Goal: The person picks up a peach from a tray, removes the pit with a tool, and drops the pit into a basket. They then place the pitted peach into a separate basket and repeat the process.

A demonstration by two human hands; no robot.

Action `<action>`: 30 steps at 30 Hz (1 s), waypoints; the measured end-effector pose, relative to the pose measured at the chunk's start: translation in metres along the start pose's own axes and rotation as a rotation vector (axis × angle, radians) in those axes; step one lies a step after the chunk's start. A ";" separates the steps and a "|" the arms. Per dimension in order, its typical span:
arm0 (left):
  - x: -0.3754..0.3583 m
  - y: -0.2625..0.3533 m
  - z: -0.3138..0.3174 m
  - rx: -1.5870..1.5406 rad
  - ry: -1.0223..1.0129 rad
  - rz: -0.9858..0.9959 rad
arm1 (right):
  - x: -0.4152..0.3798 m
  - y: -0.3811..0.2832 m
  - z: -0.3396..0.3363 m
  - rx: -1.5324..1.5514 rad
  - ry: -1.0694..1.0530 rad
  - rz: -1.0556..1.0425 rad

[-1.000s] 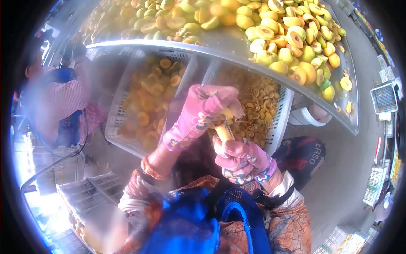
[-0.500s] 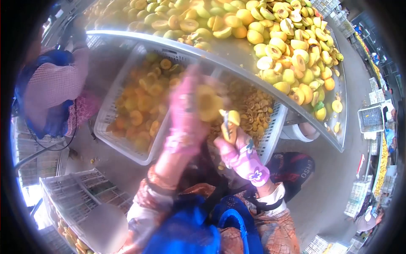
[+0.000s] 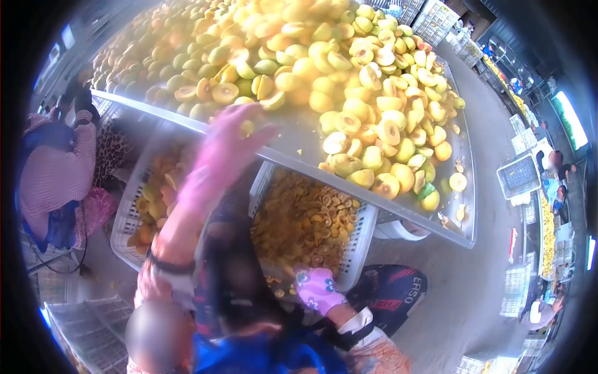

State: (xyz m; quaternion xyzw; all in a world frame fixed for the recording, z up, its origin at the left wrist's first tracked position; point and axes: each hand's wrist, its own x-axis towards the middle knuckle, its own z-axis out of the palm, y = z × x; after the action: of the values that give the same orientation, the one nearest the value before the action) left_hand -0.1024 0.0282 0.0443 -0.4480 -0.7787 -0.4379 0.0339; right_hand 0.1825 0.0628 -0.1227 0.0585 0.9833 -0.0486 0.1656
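Note:
My left hand [image 3: 227,146], in a pink glove and blurred, reaches over the front edge of the metal table [image 3: 293,134]. Its fingers are apart, close to the nearest peach halves [image 3: 224,93]; a small yellow fruit piece shows beside the fingers. Lower down, my right hand [image 3: 321,290], in a purple floral glove, is curled at the near rim of a white crate [image 3: 358,249] of cut peach scraps [image 3: 305,218]. What its fingers close around is hidden.
Left of my legs is another white crate [image 3: 121,234] with peach pieces. A white bucket [image 3: 398,230] stands under the table. Someone in a pink mesh sleeve [image 3: 59,162] sits at left. Stacked crates [image 3: 93,330] are lower left; further right, people work near a fruit-covered line [image 3: 548,230].
My left hand moved up from above the crates to the table, and no longer holds a yellow peach. My right hand lowered toward the scrap crate; its knife-like tool and yellow piece no longer show.

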 end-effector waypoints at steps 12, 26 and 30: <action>0.079 0.031 0.159 -0.010 -0.337 0.060 | -0.005 0.001 -0.072 0.588 0.465 0.285; -0.121 0.086 0.016 -1.462 0.257 -0.570 | -0.031 -0.052 -0.147 0.706 0.879 0.045; -0.141 0.089 0.009 -1.476 0.255 -0.560 | -0.038 -0.062 -0.114 0.394 0.795 0.119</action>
State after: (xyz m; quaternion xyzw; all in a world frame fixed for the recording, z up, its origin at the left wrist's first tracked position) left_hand 0.0496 -0.0400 0.0345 -0.0889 -0.3616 -0.8804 -0.2938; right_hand 0.1733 0.0110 0.0018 0.1597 0.9374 -0.1989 -0.2371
